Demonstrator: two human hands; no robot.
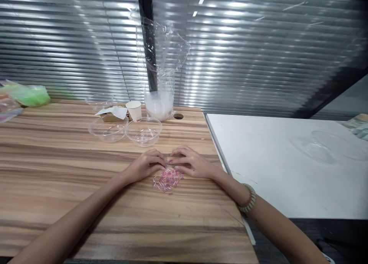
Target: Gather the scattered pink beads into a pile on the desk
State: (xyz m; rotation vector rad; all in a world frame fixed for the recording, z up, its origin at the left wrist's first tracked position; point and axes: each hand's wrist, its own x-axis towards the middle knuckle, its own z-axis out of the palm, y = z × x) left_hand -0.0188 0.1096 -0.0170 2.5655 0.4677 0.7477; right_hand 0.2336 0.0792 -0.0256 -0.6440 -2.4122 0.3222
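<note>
A small heap of short, thin pink, white and purple tube-shaped pieces [168, 179] lies on the wooden table. Faint clear edges show around the heap, but whether it is in a clear bag I cannot tell. My left hand [148, 164] touches the heap's far left side, its fingers curled in towards the thumb. From the right, my right hand [191, 162] meets the far edge of the heap with bent fingers, thumb and index close together at the tips. The fingertips of both hands nearly meet. What is pinched between them is too small to make out.
Clear plastic bowls [143, 132] stand beyond my hands, near a paper cup [134, 110] and a stack of clear containers in a plastic bag [159, 105]. A green bag [31, 95] lies far left. At right, a white table [273, 172] holds clear lids [312, 149].
</note>
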